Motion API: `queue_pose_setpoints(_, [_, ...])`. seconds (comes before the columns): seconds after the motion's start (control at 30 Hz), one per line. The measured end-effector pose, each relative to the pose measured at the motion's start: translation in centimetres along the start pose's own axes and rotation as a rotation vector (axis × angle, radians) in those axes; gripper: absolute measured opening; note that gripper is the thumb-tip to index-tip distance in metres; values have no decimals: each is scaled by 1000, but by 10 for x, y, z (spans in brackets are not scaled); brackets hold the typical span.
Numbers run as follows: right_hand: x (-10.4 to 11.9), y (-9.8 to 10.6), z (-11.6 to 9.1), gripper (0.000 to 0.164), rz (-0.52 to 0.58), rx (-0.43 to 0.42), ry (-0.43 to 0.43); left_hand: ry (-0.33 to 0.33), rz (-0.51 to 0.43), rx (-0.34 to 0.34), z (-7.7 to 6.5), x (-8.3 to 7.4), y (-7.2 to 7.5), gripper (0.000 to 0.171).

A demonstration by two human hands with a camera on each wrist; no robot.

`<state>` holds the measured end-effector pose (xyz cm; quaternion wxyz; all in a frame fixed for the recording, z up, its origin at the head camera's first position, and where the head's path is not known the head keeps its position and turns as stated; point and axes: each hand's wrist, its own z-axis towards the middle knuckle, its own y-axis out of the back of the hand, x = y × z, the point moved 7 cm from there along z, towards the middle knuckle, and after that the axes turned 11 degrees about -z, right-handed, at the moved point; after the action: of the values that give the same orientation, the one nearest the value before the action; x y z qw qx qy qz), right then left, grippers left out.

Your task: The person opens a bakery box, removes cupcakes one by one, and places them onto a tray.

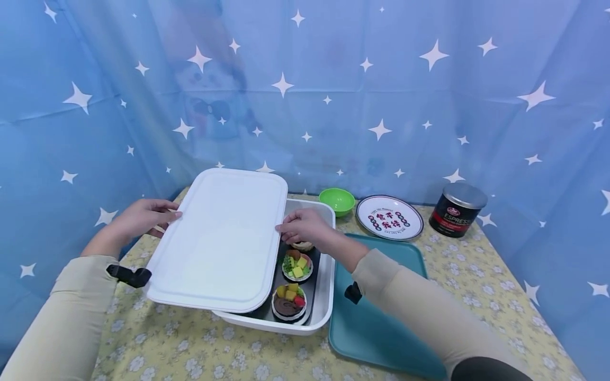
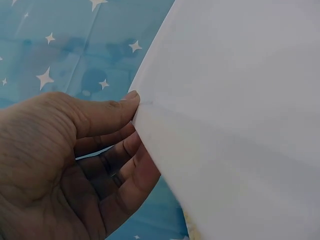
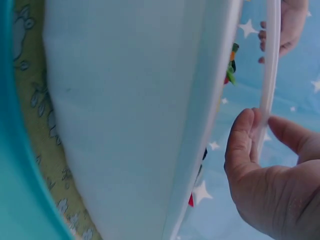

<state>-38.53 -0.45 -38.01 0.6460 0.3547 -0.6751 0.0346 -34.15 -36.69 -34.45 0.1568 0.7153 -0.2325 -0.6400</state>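
Observation:
A white rectangular lid is held tilted over a white box, covering its left part. My left hand pinches the lid's left edge, thumb on top and fingers beneath, as the left wrist view shows. On the opposite edge my right hand pinches the rim between thumb and fingers; the right wrist view shows this hand beside the box wall. Inside the box, on a dark tray, stand toy tarts: one with fruit and a brown top, another with yellow cubes and greens, and a third partly under my right hand.
Right of the box lies a teal tray, partly beneath my right forearm. Behind stand a green bowl, a white plate with red lettering and a black espresso tin. A blue starry curtain hangs behind the flowered tablecloth.

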Motion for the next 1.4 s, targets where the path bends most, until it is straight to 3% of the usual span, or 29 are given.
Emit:
queue_pose_setpoints(0.4, [14, -23, 17, 24, -7, 5, 23, 35, 29, -47, -9, 14, 24, 68])
queue_pose_setpoints(0.57, [20, -24, 16, 22, -48, 17, 21, 39, 18, -47, -9, 18, 25, 67])
queue_pose_setpoints(0.83, [34, -20, 23, 23, -22, 6, 41, 51, 17, -69, -9, 19, 29, 68])
queue_pose_setpoints(1.4, [54, -48, 43, 18, -48, 46, 65, 97, 58, -110, -20, 46, 54, 75])
